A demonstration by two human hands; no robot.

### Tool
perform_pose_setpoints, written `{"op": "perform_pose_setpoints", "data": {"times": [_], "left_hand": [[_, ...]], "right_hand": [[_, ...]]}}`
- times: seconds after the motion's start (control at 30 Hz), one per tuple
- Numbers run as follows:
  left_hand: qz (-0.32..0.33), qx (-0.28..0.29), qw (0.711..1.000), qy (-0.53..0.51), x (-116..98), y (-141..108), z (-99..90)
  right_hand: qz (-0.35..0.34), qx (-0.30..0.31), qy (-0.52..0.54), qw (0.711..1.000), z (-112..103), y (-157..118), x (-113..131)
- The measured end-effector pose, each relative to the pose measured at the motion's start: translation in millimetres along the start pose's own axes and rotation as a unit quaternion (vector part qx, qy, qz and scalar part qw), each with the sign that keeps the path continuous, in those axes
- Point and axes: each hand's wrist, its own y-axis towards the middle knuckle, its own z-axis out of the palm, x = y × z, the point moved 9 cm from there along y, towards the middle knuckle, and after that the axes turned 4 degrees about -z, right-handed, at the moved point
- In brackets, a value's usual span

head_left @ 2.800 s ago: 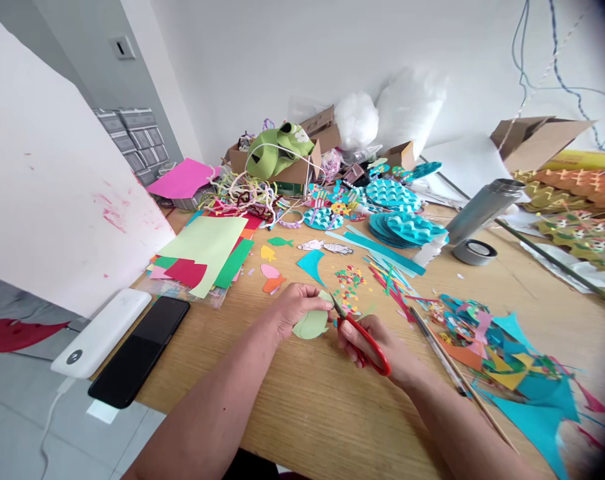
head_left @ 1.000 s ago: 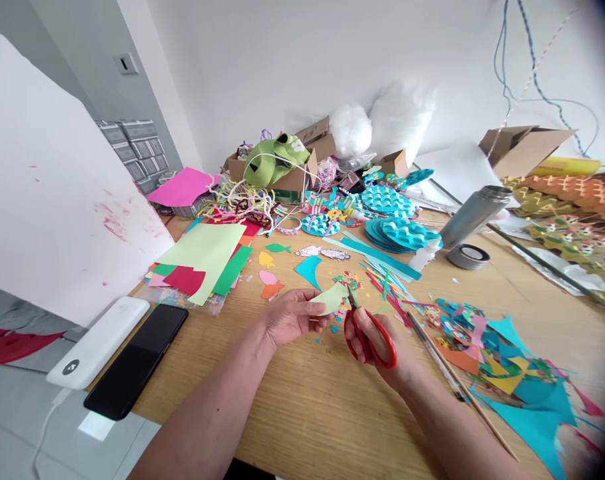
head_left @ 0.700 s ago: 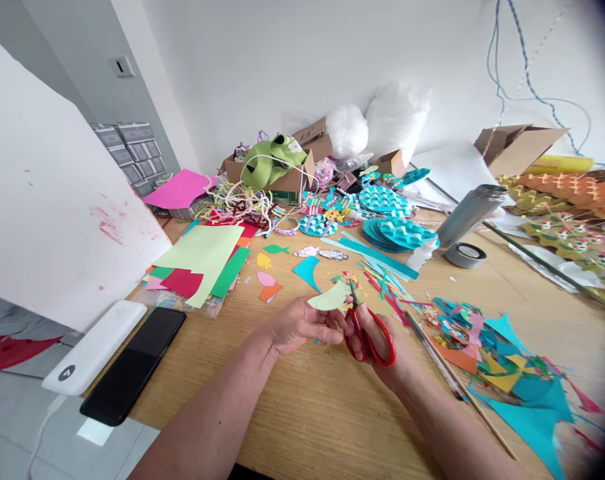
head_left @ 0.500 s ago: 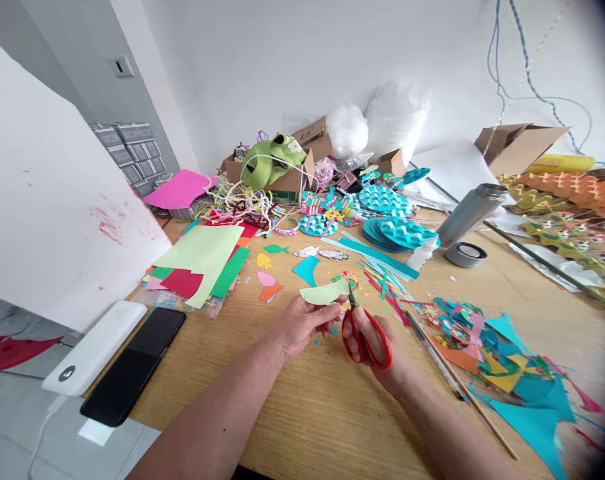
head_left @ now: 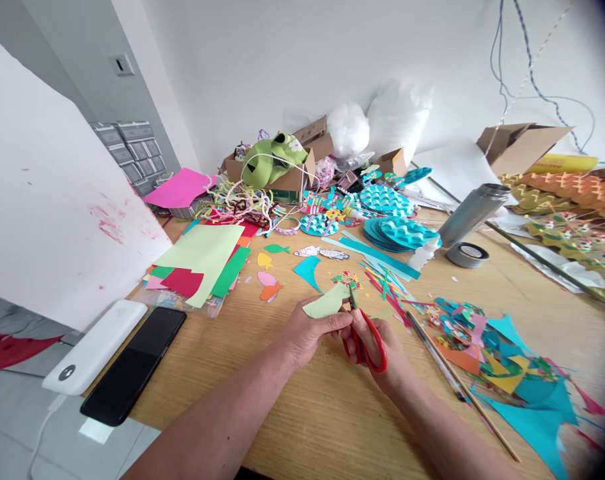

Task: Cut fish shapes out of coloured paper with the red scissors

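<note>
Between thumb and fingers, my left hand [head_left: 305, 331] pinches a pale green piece of paper [head_left: 326, 303]. My right hand [head_left: 377, 343] is closed round the red handles of a pair of scissors [head_left: 381, 353], whose blades point away from me at the paper's right end. Both hands are close together above the wooden table. Just beyond them lie a blue paper piece [head_left: 308, 272], an orange paper fish [head_left: 270, 291], a pink one [head_left: 266, 279], a yellow one [head_left: 264, 261] and a green one [head_left: 276, 249]. Two fish drawn on white paper [head_left: 334, 254] lie behind.
Coloured paper sheets [head_left: 207, 250] are stacked at left, near a black phone [head_left: 135, 363] and a white power bank [head_left: 95, 347]. Paper scraps [head_left: 507, 360], a wooden stick [head_left: 475, 397] and a pen lie at right. A metal flask [head_left: 475, 213] and a glue bottle [head_left: 423, 256] stand farther back.
The pale green paper has tilted, its right end higher, and my left hand has shifted right, closer to my right hand. The scissors have turned slightly, still at the paper's right end.
</note>
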Motion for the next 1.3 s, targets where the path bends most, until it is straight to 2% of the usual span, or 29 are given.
{"op": "perform_pose_setpoints", "data": {"times": [0.17, 0.37, 0.53, 0.67, 0.97, 1.3], "left_hand": [[0.01, -0.03, 0.999, -0.044, 0, 0, -6.8], [-0.001, 0.032, 0.999, -0.006, 0, 0, 1.8], [0.0, -0.013, 0.999, 0.037, 3, 3, -6.0], [0.001, -0.048, 0.999, 0.016, 4, 3, -11.2], [0.019, -0.014, 0.998, 0.057, 3, 0, -1.0], [0.017, -0.058, 0.998, -0.01, 9, 2, -11.3]], "right_hand": [[0.002, -0.017, 0.026, 1.0, 0, -2, 0], [-0.003, -0.034, 0.054, 0.998, -2, -4, 4], [0.003, -0.037, 0.067, 0.997, -3, -4, 2], [0.003, -0.037, 0.059, 0.998, -2, -5, 2], [-0.01, -0.03, 0.01, 0.999, -1, -4, 3], [-0.027, -0.03, -0.007, 0.999, 1, -5, 7]]}}
